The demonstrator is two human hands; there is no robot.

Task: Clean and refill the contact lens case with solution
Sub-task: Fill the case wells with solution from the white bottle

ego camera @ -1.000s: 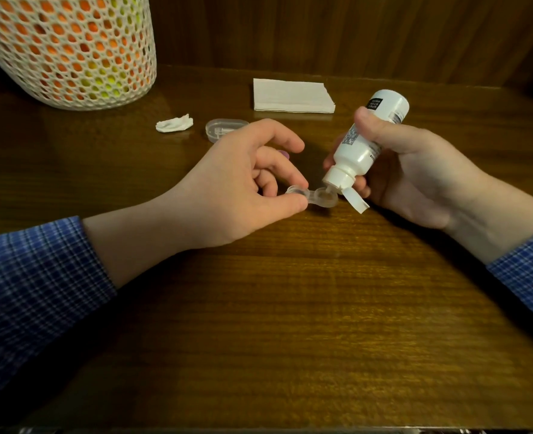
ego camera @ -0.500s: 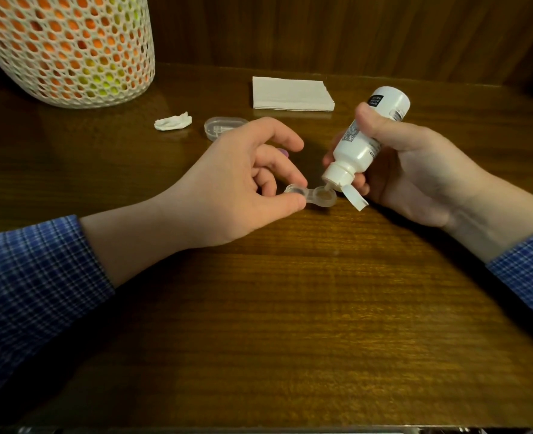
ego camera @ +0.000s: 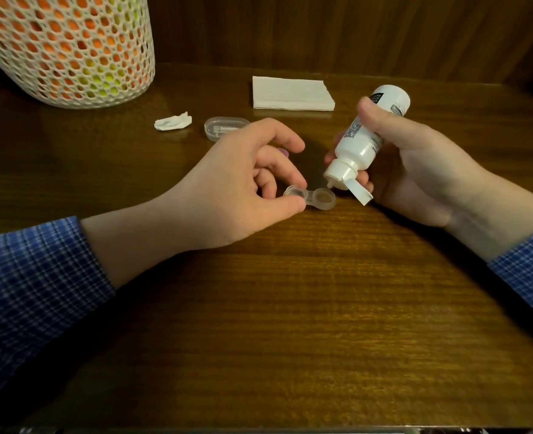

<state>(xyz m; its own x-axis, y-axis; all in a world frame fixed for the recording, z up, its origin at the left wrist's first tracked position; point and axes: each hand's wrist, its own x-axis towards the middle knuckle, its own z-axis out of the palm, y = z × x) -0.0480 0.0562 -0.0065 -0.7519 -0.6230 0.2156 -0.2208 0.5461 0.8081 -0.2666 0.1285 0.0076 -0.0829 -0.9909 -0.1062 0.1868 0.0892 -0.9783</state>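
Observation:
A clear two-well contact lens case [ego camera: 317, 199] lies uncapped on the wooden table [ego camera: 290, 324]. My left hand [ego camera: 240, 186] pinches its left well between thumb and fingers. My right hand [ego camera: 415, 164] grips a white solution bottle [ego camera: 365, 142], tilted nozzle-down, its flip cap hanging open. The nozzle tip sits just above and slightly behind the right well, not touching it. A purple cap [ego camera: 282, 151] peeks out behind my left fingers.
A clear oval plastic lid [ego camera: 224, 126] and a crumpled bit of tissue [ego camera: 173, 122] lie behind my left hand. A folded white napkin [ego camera: 291, 93] lies at the back. A white mesh basket [ego camera: 65, 48] stands at the back left.
The bottle has lifted slightly, so its nozzle has come up off the right well. My left hand keeps its pinch on the case.

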